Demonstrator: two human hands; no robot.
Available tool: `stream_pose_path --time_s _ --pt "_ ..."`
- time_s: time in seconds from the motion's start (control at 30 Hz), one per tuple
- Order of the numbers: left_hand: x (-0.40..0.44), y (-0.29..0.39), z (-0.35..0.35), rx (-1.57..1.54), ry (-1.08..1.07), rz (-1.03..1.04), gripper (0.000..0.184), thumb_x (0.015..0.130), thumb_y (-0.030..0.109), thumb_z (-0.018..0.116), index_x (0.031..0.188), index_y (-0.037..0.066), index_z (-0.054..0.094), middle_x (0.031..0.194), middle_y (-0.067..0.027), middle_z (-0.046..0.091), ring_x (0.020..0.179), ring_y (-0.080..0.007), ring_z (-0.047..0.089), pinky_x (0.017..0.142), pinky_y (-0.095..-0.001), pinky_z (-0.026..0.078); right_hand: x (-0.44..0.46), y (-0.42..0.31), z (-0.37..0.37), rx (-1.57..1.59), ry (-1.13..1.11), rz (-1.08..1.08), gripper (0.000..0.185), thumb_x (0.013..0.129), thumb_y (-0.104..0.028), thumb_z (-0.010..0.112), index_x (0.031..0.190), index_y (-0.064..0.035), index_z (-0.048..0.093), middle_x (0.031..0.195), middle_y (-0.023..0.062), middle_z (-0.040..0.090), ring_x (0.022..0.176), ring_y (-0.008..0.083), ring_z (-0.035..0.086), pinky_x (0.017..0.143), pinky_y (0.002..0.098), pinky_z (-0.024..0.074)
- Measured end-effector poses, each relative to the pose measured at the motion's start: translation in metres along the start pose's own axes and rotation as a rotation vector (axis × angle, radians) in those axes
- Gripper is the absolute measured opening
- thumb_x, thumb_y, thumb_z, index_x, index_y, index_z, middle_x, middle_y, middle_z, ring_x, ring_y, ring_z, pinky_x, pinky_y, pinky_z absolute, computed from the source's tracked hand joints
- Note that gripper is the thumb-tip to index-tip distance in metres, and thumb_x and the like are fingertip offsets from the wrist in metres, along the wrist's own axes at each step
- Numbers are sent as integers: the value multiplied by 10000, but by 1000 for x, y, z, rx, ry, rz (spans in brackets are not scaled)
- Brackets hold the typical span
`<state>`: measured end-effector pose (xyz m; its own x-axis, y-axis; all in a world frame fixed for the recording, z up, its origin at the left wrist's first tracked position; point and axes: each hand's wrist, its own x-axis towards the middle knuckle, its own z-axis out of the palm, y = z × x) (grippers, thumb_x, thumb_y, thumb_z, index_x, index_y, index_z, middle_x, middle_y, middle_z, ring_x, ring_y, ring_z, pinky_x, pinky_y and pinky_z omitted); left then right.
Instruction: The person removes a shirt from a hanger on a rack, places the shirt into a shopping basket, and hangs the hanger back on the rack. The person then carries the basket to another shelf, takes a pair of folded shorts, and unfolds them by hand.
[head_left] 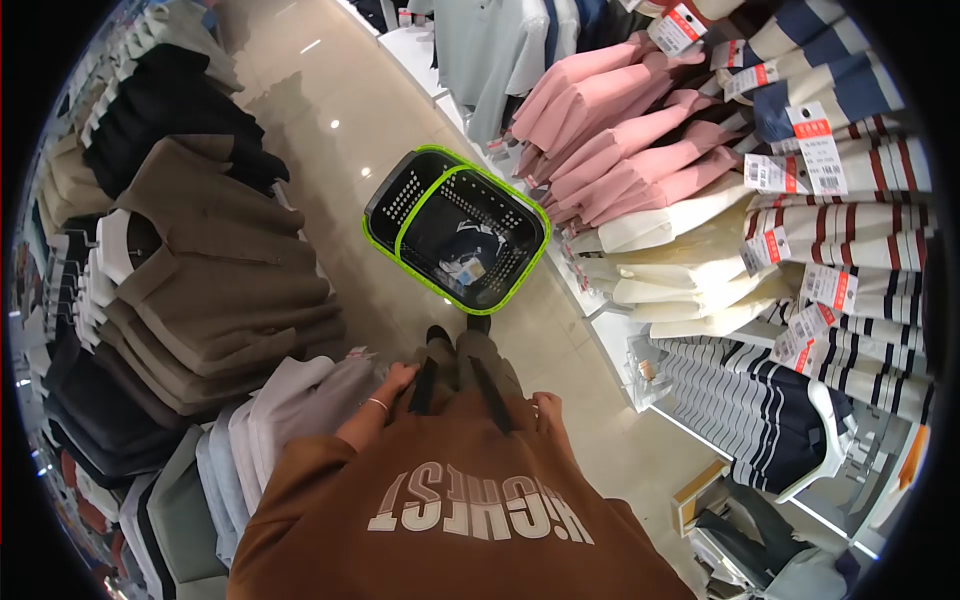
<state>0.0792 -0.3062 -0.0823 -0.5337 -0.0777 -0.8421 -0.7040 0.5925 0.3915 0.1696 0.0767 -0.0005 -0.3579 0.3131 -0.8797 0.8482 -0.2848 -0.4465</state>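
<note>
My left hand (pixel 400 378), with a thin bracelet at its wrist, hangs by my left hip beside a row of pale lilac shirts (pixel 290 405). Its fingers look loosely curled, with nothing visible in them. At my right hip is my right hand (pixel 546 408), partly seen, its fingers curled in too and no object showing. On the floor ahead of my shoes stands a black shopping basket (pixel 395 195) with a bright green rim and handle. A dark folded garment (pixel 478 245) with a pale label lies inside it. Neither hand touches the basket.
Brown polo shirts (pixel 225 270) and darker tops hang along my left. To my right are racks of pink shirts (pixel 640 130), cream shirts (pixel 690 260) and striped tops (pixel 850 220) with price tags (pixel 820 150). A striped shirt (pixel 740 400) juts out lower right. The tiled aisle (pixel 310 90) runs ahead.
</note>
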Motion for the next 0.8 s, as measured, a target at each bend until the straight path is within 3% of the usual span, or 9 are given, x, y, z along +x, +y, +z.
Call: stream_pose_path --time_s 0.07,0.17,0.27,0.47,0.57,0.67,0.77,0.8 --pt "-24 47 -21 -69 -132 -63 798 702 526 614 1197 -85 478 1214 -316 477 1176 -395 449 977 -422 360 14 -16 3 -80 -76 -53 254 799 -127 533 990 34 579 867 148 620 767 239 599 641 360 491" --pt "-48 93 -25 163 -23 -182 974 644 537 665 1353 -11 283 1336 -283 358 1257 -396 347 1019 -434 316 22 -62 20 -280 -72 21 218 814 -141 517 981 -14 574 847 96 617 778 194 597 646 349 504" --pt "-43 107 -18 130 60 -256 1074 607 502 714 1409 78 141 1385 -254 293 1273 -407 316 1028 -447 304 33 -97 37 -296 -113 -70 215 816 -158 528 983 -31 576 832 69 613 749 166 593 626 334 503" --pt "-36 91 -24 175 33 -346 1113 559 481 767 1405 123 138 1382 -249 290 1233 -411 371 1002 -474 338 52 -135 84 -364 -110 -133 220 803 -175 553 980 -45 576 809 39 603 709 137 587 606 288 500" --pt "-58 118 -50 314 15 -506 1136 530 492 787 1394 127 146 1366 -235 314 1218 -388 401 975 -476 370 77 -136 110 -394 -56 -120 211 787 -165 551 963 -52 578 797 37 590 693 136 577 615 292 502" --pt "-35 94 -63 372 -52 -510 1143 500 513 805 1370 118 178 1308 -210 400 1172 -362 461 939 -456 412 101 -134 129 -297 9 -73 286 757 -152 564 1025 -52 550 842 60 573 726 148 567 632 334 509" --pt "-33 100 -71 449 -85 -524 1131 491 521 808 1349 94 208 1273 -205 444 1140 -349 496 920 -442 434 124 -138 149 -283 84 -26 407 738 -144 588 1121 -47 489 898 88 550 784 169 554 646 383 513" --pt "-34 106 -71 486 -93 -531 1124 489 523 808 1340 86 219 1262 -203 457 1129 -345 507 915 -438 440 135 -142 151 -268 69 33 558 729 -157 609 1228 -48 384 1050 145 516 942 237 533 703 439 511"
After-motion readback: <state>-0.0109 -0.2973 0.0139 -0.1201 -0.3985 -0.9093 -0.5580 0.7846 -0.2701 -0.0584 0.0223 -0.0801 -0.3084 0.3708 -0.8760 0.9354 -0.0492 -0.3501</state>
